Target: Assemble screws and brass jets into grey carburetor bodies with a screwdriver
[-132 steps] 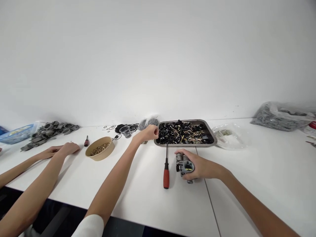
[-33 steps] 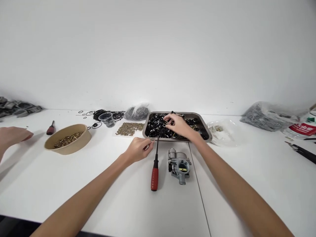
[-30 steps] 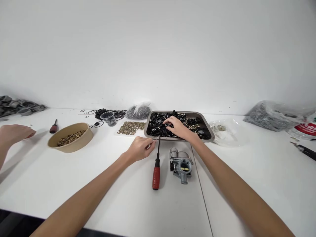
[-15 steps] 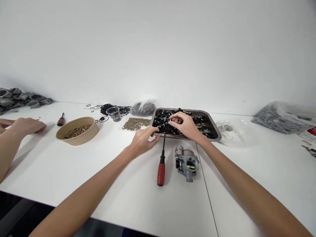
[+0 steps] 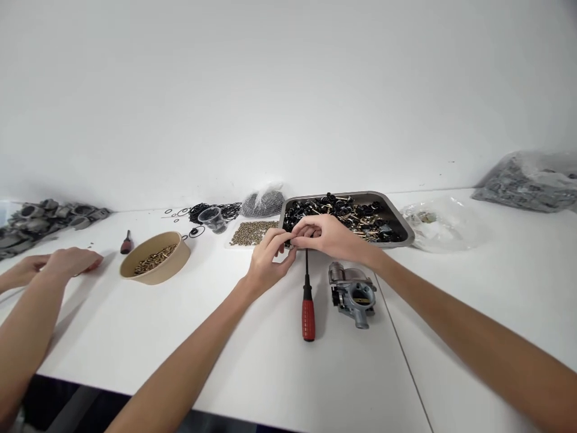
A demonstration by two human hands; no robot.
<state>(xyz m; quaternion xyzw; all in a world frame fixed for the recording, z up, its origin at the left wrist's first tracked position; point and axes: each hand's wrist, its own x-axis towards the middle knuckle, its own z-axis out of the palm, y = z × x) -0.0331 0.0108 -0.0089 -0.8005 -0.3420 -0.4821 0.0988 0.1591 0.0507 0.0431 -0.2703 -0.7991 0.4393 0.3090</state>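
Where the left hand (image 5: 265, 264) and right hand (image 5: 327, 236) meet at the front rim of the metal tray (image 5: 401, 225), their fingers pinch together on what seems a small black part, too tiny to identify. Just below lie a red-handled screwdriver (image 5: 308, 300) and a carburetor (image 5: 354, 291) on the white surface (image 5: 252, 355).

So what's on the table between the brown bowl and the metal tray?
In the head view, a flat patch of small brass-coloured parts lies on the table between the brown bowl and the metal tray.
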